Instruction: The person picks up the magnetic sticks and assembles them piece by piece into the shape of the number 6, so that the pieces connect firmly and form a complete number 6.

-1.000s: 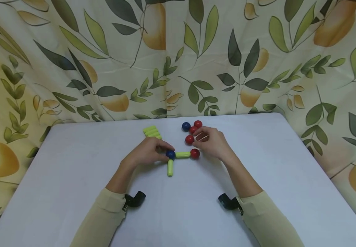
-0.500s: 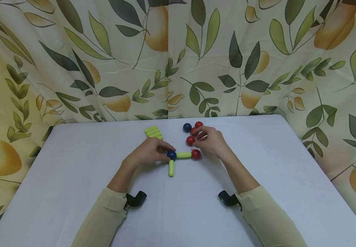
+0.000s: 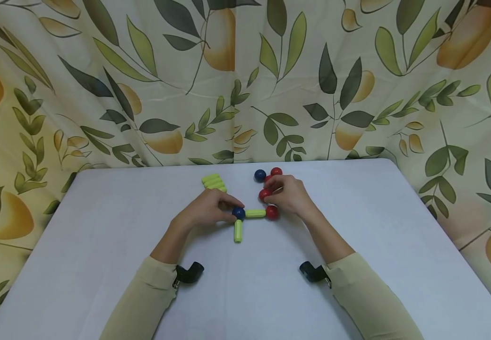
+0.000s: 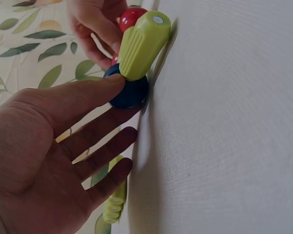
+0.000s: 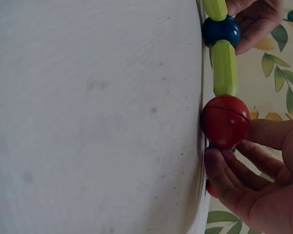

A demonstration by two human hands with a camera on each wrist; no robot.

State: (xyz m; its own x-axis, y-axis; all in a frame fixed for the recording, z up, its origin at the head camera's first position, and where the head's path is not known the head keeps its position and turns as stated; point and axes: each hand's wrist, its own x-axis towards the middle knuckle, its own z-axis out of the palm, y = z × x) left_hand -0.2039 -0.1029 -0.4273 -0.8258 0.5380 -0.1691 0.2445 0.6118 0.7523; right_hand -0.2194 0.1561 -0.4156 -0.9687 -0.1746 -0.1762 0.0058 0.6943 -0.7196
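My left hand [image 3: 202, 208] pinches a blue ball [image 3: 238, 214] between thumb and forefinger, its other fingers spread in the left wrist view. From that ball one yellow-green rod [image 3: 255, 214] runs right to a red ball [image 3: 272, 212]. A second yellow-green rod [image 3: 238, 231] points toward me, with a pale disc on its free end. My right hand [image 3: 293, 194] has thumb and fingertips on a loose red ball [image 3: 264, 195], just behind the joined one. In the right wrist view the joined red ball [image 5: 225, 122] hides most of what the right fingers hold.
Behind the right hand lie another blue ball [image 3: 260, 175] and a red ball [image 3: 276, 171], with one more red ball partly covered by the fingers. Several yellow-green rods [image 3: 213, 181] lie side by side beyond the left hand. A patterned curtain [image 3: 245, 94] hangs behind the white table [image 3: 245, 293].
My right fingers have moved slightly left and closed on the loose red ball. The left hand keeps its pinch on the blue ball. The whole head view has shifted a little.
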